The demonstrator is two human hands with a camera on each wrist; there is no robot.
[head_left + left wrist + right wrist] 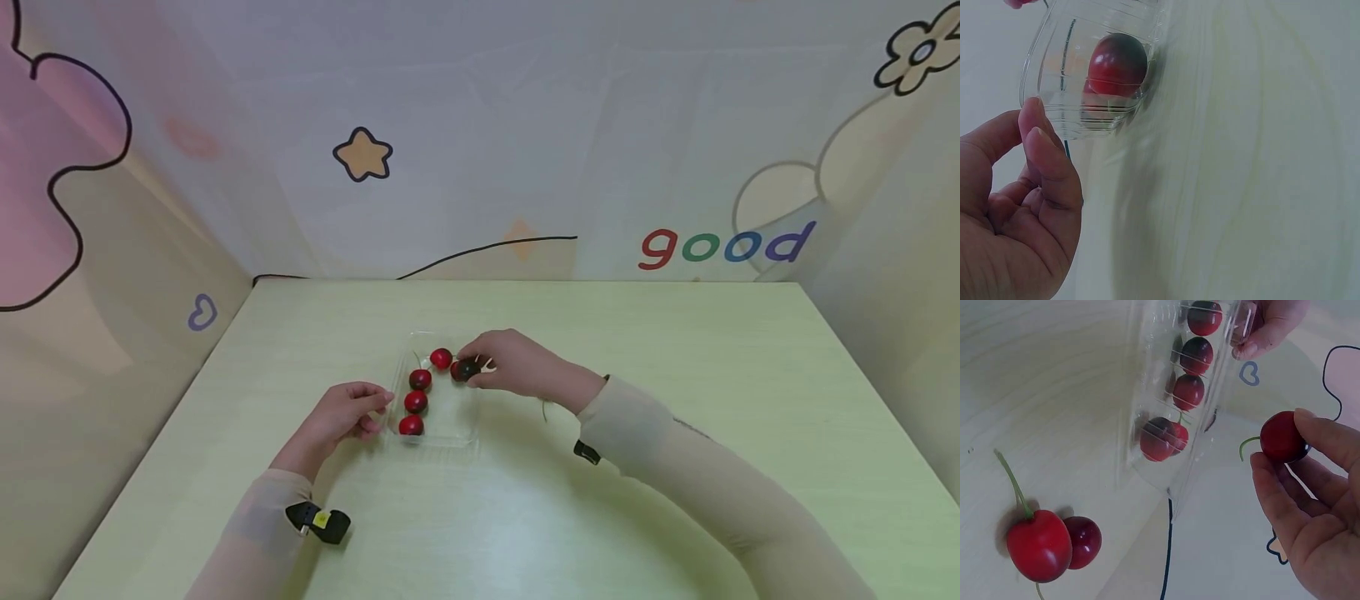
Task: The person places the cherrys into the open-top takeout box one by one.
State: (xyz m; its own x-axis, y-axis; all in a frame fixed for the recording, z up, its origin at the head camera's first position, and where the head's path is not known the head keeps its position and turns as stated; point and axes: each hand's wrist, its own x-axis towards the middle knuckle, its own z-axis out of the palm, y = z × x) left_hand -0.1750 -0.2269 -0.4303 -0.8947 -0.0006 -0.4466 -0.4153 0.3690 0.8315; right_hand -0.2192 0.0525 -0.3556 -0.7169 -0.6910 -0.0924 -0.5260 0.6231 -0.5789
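A clear plastic box (pixel 450 425) lies on the table with several red cherries (pixel 416 402) in it, most in a row along its left side. My left hand (pixel 348 414) pinches the box's left rim between thumb and fingertips; the left wrist view shows the fingertips at the box wall. Over the far right corner of the box, my right hand (pixel 517 362) holds a dark red cherry (pixel 1283 437) between thumb and fingers, its short green stem free. Another cherry partly shows beside the held one in the head view.
Two cherries (pixel 1040 546) sit close together on the table, one with a long green stem; the right wrist hides them in the head view, except for a stem (pixel 545 410). A printed cloth backdrop (pixel 480 150) stands behind the table (pixel 675 333).
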